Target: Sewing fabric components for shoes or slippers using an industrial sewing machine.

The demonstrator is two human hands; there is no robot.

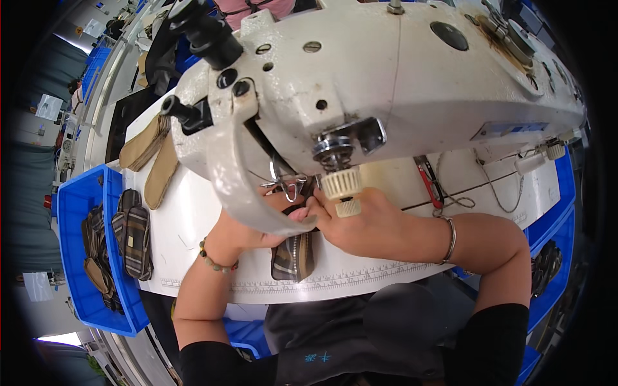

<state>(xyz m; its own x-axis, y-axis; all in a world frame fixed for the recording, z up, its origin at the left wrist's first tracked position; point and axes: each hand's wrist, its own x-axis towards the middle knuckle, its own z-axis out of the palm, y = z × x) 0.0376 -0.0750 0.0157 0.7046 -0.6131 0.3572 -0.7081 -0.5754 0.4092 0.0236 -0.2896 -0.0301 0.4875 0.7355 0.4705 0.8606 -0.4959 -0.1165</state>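
Note:
Both my hands work under the head of a white industrial sewing machine (360, 71), close to its needle area. Between them lies a brown-and-grey striped fabric piece with a zip (293, 257), its near end pointing toward me. My left hand (252, 222) pinches its left side; the machine's curved white lever (235, 174) hides some of those fingers. From the right, my right hand (357, 222) presses curled fingers onto the same piece. The cream tension knob (341, 186) partly covers this hand. Where the needle meets the fabric is hidden.
Left on the white table (193, 257) are tan sole-shaped pieces (161, 174) and striped fabric pieces (132, 235). A blue bin (67, 238) holds more striped pieces. Red-handled snips (428, 183) and a cord (460, 202) lie right. Another blue bin (563, 257) stands at the right edge.

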